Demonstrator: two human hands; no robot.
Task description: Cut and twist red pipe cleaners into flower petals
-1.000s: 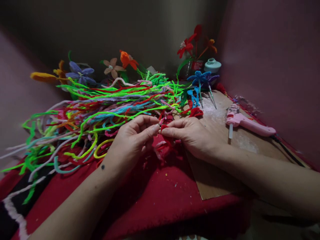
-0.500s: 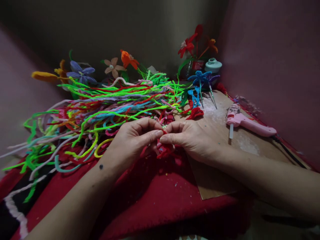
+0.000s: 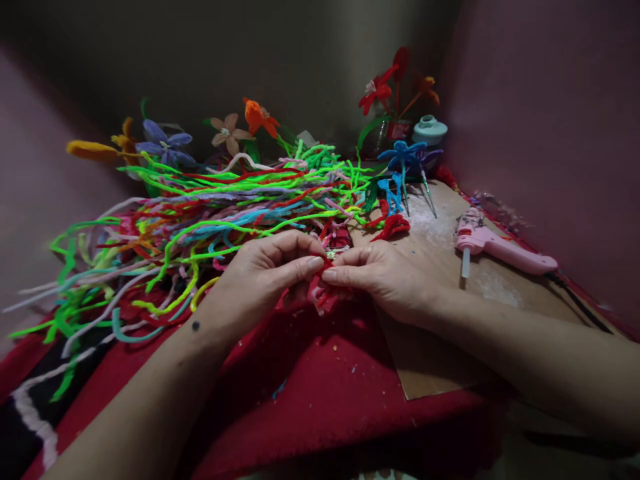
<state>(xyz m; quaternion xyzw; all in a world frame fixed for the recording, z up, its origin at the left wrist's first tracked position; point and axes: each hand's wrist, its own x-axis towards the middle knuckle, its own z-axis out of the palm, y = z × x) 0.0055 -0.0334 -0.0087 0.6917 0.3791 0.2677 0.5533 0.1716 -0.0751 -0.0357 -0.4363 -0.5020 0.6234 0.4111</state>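
Both hands meet over the red cloth [image 3: 320,380], thumbs and forefingers pinched on a small red fuzzy piece [image 3: 327,265]. My left hand [image 3: 274,270] is closed on its left side, and my right hand [image 3: 383,273] is closed on its right side. The fingers cover much of the piece. Below them, something red and pink shows, too small to make out. Just behind the hands spreads a large heap of colourful fuzzy stems [image 3: 240,200]. A looped red fuzzy piece [image 3: 393,227] lies on the brown board beyond my right hand.
A pink glue gun [image 3: 505,250] with its cord rests on the brown board [image 3: 430,373] at the right. Blue fuzzy flowers [image 3: 403,155] stand near the board's back. More fuzzy flowers [image 3: 163,143] and a pale blue bottle [image 3: 430,130] line the back.
Both hands stay pinched together on the red piece, their fingertips shifted slightly. The red and pink part below them has changed its angle. The whole view has moved a little.
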